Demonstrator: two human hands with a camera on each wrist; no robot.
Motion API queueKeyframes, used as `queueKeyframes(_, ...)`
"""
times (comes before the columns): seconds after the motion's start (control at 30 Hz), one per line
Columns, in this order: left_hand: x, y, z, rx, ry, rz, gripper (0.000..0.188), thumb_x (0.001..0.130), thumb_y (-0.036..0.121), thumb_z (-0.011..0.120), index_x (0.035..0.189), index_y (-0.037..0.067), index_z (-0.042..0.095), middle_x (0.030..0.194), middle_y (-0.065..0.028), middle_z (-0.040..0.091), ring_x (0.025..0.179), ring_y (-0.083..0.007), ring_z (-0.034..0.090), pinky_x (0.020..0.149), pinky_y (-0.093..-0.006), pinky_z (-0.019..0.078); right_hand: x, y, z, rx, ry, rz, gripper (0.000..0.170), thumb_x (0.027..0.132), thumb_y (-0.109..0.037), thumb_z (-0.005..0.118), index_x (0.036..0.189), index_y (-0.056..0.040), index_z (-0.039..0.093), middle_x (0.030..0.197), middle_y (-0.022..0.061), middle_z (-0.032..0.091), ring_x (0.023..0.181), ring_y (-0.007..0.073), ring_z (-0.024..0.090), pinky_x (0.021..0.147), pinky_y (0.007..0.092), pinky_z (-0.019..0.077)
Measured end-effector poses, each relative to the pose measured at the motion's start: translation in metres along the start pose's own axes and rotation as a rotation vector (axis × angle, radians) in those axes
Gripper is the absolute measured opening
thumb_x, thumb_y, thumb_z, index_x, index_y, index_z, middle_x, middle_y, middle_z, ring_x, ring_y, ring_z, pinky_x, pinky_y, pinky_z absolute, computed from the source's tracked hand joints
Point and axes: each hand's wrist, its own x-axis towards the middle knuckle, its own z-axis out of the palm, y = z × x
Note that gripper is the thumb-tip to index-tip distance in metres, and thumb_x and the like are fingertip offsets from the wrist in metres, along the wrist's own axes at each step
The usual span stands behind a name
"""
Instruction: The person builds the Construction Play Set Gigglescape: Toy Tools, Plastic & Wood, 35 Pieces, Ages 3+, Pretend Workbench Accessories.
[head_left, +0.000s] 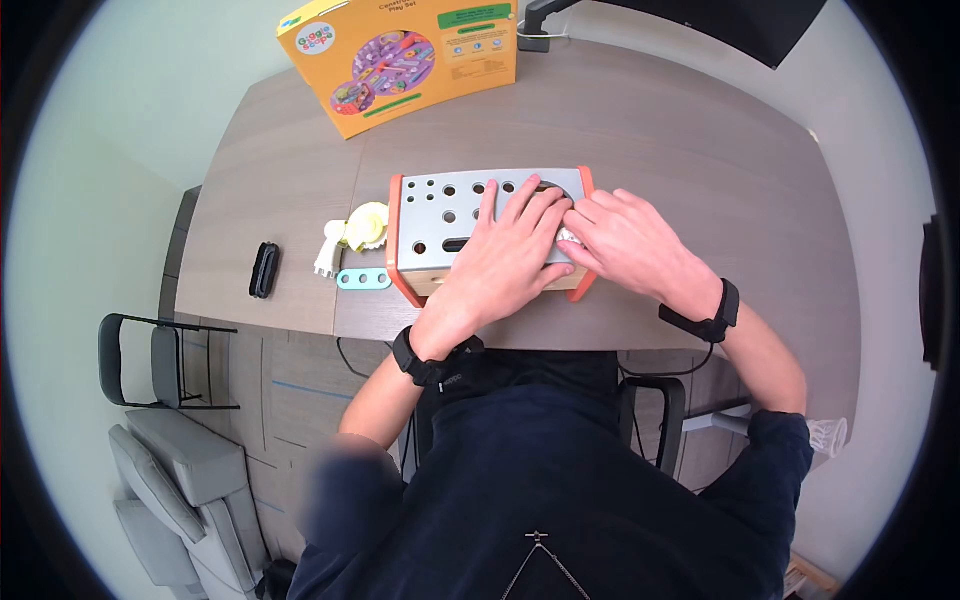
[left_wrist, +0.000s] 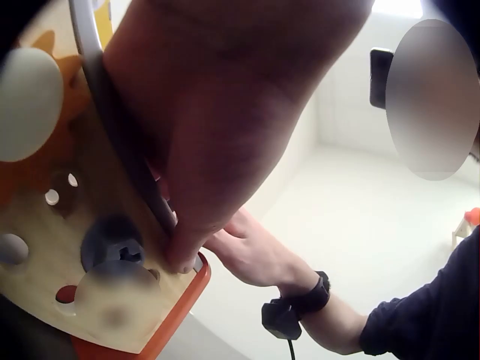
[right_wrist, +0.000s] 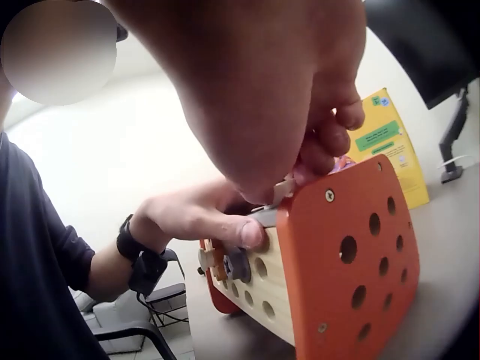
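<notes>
A toy workbench box (head_left: 432,222) with a grey perforated top, pale wooden front and orange ends stands on the table. My left hand (head_left: 508,248) lies across its top, fingers stretched out, with the thumb on the upper edge of the front panel. At the right end, the thumb and curled fingers of my right hand (head_left: 632,238) pinch a small whitish piece (head_left: 568,237), mostly covered by them. The orange end panel (right_wrist: 321,251) faces the right wrist view. On the front panel, the left wrist view shows a grey slotted bolt head (left_wrist: 112,238) and an orange gear (left_wrist: 69,86).
Left of the workbench lie a pale yellow-green round part (head_left: 367,226), a white part (head_left: 328,250) and a teal holed strip (head_left: 364,279). Further left is a black folded object (head_left: 264,270). A yellow play-set box (head_left: 400,65) stands behind, with a monitor (head_left: 750,20) back right.
</notes>
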Motion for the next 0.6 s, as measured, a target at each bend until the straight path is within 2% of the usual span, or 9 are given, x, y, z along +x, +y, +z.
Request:
queueKeyframes(0.33,-0.001,0.002,0.005,0.016,0.036,-0.010,0.074,0.096,0.042,0.076,0.155,0.007,0.048,0.160,-0.0110,0.048,0.159,-0.0368,0.034,0.128,-0.0678,0.0241,-0.002,-0.006,0.003,0.025,0.026,0.078,0.028,0.101,-0.031,0.071,0.101,-0.0023,0.072,0.090,0.0087,0.073,0.092,0.0250,0.071,0.085,0.0404,0.0550)
queueKeyframes(0.47,-0.001,0.002,0.003,-0.027,0.039,-0.010,0.070,0.100,0.039,0.074,0.156,0.006,0.048,0.159,-0.0126,0.050,0.158,-0.0369,0.036,0.128,-0.0690,0.0217,-0.001,-0.008,-0.003,0.081,-0.055,0.132,0.028,0.103,-0.031,0.068,0.101,-0.0032,0.070,0.091,0.0104,0.073,0.091,0.0287,0.072,0.086,0.0423,0.0551)
queueKeyframes(0.57,0.001,-0.013,-0.018,-0.446,-0.075,-0.033,0.062,0.106,0.030,0.069,0.158,0.004,0.047,0.161,-0.0127,0.051,0.157,-0.0310,0.040,0.129,-0.0602,0.0275,0.001,-0.008,-0.009,0.169,-0.135,0.204,0.030,0.105,-0.033,0.065,0.101,-0.0033,0.067,0.091,0.0129,0.073,0.089,0.0329,0.071,0.085,0.0457,0.0555)
queueKeyframes(0.6,0.000,-0.021,-0.030,-0.682,-0.013,-0.094,0.058,0.107,0.026,0.067,0.158,0.004,0.048,0.161,-0.0122,0.053,0.156,-0.0289,0.042,0.128,-0.0561,0.0302,0.002,-0.009,-0.012,0.175,-0.159,0.219,0.031,0.105,-0.033,0.064,0.101,-0.0032,0.066,0.091,0.0137,0.072,0.089,0.0342,0.071,0.084,0.0468,0.0556)
